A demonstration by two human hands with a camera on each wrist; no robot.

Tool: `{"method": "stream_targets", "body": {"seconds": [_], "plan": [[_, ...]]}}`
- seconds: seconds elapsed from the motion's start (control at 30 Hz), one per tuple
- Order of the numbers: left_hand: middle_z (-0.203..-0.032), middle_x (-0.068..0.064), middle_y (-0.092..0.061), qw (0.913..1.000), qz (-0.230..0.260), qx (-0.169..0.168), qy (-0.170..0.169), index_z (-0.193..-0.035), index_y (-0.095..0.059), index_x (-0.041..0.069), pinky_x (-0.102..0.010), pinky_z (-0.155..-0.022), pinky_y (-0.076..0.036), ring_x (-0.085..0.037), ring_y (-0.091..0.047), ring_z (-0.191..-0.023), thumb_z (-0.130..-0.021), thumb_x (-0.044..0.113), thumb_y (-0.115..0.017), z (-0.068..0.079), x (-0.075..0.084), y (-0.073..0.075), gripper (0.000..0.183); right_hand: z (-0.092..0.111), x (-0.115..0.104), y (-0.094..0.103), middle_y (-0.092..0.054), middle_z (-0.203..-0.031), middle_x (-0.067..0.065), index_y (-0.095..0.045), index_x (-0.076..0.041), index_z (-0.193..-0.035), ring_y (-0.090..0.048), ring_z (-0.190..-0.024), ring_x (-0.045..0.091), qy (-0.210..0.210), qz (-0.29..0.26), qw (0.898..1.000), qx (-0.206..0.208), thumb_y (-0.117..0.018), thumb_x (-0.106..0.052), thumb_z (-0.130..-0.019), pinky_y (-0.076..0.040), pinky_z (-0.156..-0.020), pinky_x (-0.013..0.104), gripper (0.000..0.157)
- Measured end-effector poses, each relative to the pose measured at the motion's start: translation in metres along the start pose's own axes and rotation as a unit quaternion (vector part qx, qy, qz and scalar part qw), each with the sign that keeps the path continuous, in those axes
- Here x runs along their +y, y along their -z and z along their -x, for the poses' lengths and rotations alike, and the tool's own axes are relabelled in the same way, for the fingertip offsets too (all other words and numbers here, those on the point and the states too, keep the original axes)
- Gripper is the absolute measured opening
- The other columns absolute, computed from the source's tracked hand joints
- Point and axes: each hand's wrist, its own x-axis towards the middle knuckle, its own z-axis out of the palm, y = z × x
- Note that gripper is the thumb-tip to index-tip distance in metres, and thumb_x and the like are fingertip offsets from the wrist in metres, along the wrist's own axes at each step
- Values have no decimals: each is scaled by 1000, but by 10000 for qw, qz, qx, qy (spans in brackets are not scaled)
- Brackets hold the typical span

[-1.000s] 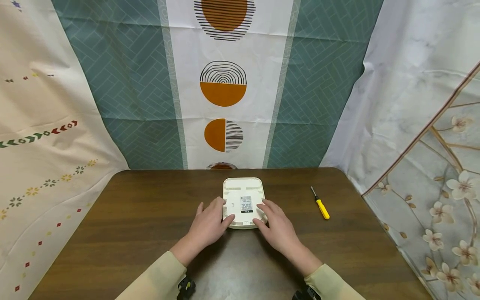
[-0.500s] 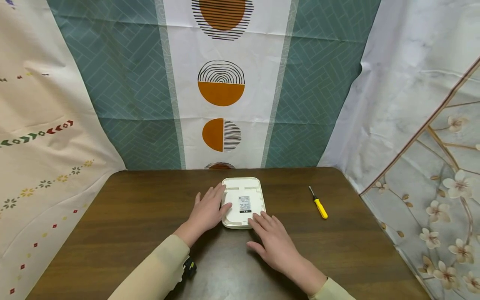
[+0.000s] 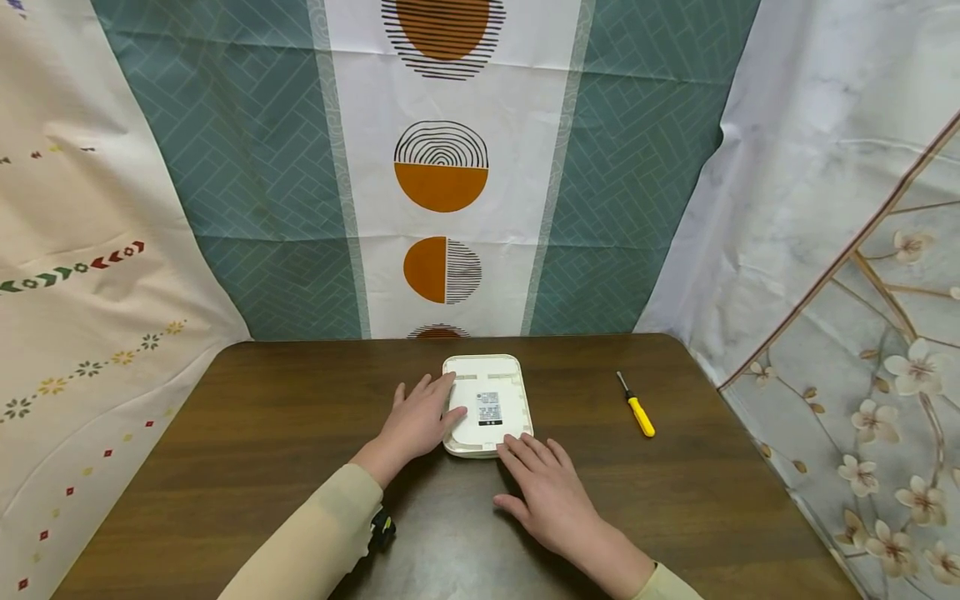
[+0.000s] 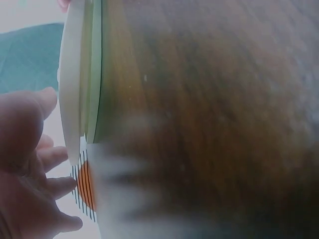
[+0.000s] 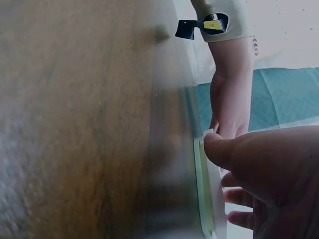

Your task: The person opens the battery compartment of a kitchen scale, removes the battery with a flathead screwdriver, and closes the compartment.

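A flat white device (image 3: 468, 417) with rounded corners lies on the brown wooden table, a printed label (image 3: 490, 408) facing up; I cannot tell its exact kind. My left hand (image 3: 416, 421) is at its left edge, thumb over the top face and fingers spread along the side. At the near right corner is my right hand (image 3: 543, 500), its fingers extended and fingertips at the edge, thumb apart from it. In the left wrist view the device (image 4: 74, 74) appears edge-on, with a pale upper part and a greenish lower layer. Neither hand curls round anything.
A screwdriver (image 3: 637, 410) with a yellow handle lies to the right on the table (image 3: 300, 450). Patterned cloths (image 3: 277, 167) hang behind the table and along both sides. A dark wrist-worn device (image 3: 382, 529) sits at the left cuff.
My right hand has moved from the device's right edge down to its near right corner. The left hand has shifted slightly farther up the left edge. The screwdriver stays put.
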Motion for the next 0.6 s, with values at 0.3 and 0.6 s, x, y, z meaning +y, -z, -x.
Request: {"method": "stream_targets", "body": {"seconds": [0.3, 0.6], "plan": [[-167, -14, -52, 9997, -263, 19, 11, -170, -43, 10, -77, -126, -17, -43, -37, -160, -111, 50, -65, 10, 3, 6, 74, -4, 5, 2, -58, -162, 13, -63, -5, -155, -49, -151, 40, -239, 30, 9996, -119, -80, -43, -102, -31, -124, 71, 67], [-164, -14, -56, 9989, -464, 57, -97, -167, -47, 11, -77, -126, -19, -41, -43, -157, -111, 50, -65, 26, 6, 9, 70, -10, 16, 5, -59, -160, 12, -66, -4, -151, -50, -151, 40, -605, 128, 9979, -178, -79, -45, -103, -28, -124, 73, 64]]}}
